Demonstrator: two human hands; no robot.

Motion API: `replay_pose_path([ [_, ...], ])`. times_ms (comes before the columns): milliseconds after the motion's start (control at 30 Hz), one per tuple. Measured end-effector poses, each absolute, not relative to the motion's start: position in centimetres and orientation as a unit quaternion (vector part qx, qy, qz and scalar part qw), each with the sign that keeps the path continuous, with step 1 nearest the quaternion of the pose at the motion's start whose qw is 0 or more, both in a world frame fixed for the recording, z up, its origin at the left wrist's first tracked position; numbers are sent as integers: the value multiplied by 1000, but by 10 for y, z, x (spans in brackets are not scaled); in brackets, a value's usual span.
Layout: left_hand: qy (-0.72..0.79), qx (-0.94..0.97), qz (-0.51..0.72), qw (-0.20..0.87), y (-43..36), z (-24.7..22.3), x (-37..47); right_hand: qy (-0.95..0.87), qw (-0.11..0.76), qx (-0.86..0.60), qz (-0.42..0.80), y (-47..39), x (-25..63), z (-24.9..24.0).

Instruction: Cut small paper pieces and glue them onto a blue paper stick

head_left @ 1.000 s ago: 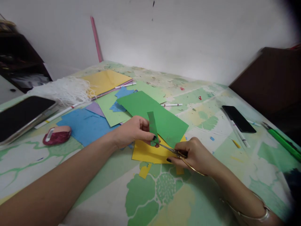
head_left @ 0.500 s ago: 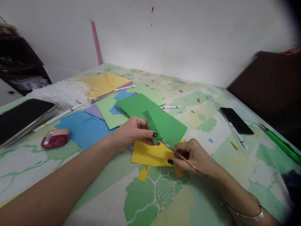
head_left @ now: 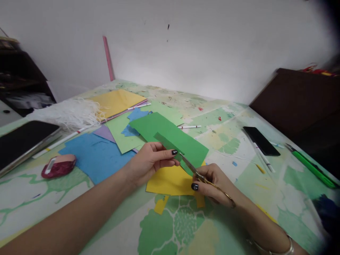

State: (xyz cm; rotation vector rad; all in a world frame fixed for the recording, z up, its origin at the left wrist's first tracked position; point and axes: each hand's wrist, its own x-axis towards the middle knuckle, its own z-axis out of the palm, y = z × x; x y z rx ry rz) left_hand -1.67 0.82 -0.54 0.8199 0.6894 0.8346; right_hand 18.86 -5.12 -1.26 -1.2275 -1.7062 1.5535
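Now tilting the green strip (head_left: pixel 166 141) flatter over the green sheet (head_left: pixel 192 145), pinched in the left hand (head_left: pixel 151 159), presenting its end (contact unclear) to scissors (head_left: pixel 189 165) held in the right hand (head_left: pixel 219 184).

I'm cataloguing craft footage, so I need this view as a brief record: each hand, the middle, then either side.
left hand: pinches a narrow dark green strip
right hand: holds gold-handled metal scissors, tips close to the strip
middle: bright green rectangular sheet, overlapping a yellow paper sheet
left side: blue paper, small maroon-and-pink object
right side: thin black phone, green-handled tool
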Motion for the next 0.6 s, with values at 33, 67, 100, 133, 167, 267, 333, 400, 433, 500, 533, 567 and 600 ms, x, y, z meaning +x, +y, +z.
replay_pose_path([
  [33, 315, 373, 389, 781, 7, -5, -16, -628, 265, -449, 578, -51, 188, -13],
  [67, 314, 368, 389, 784, 6, -5, -15, -627, 268, -448, 578, -51, 188, -14],
  [100, 313, 363, 389, 787, 5, -5, -15, -626, 270, -450, 576, -52, 188, -14],
  [133, 314, 359, 388, 789, 4, -5, -14, -626, 271, -453, 574, -52, 188, -15],
  [167, 314, 353, 391, 789, 3, -5, -13, -626, 272, -457, 571, -52, 188, -16],
  [267, 312, 330, 416, 788, -2, -5, -9, -630, 271, -466, 559, -54, 188, -18],
  [333, 309, 315, 433, 786, -5, -6, -6, -638, 269, -475, 543, -55, 187, -19],
  [400, 308, 308, 447, 782, -7, -6, -4, -644, 266, -482, 530, -56, 186, -19],
  [433, 308, 307, 452, 778, -8, -6, -3, -646, 265, -486, 526, -57, 185, -19],
  [500, 309, 313, 459, 772, -9, -7, -2, -649, 263, -489, 520, -57, 183, -19],
  [533, 309, 318, 460, 770, -9, -7, -2, -651, 263, -491, 515, -58, 182, -19],
  [567, 311, 322, 459, 767, -9, -7, -2, -654, 262, -493, 510, -58, 181, -18],
  [600, 313, 326, 458, 765, -10, -7, -2, -656, 262, -497, 504, -58, 180, -18],
])
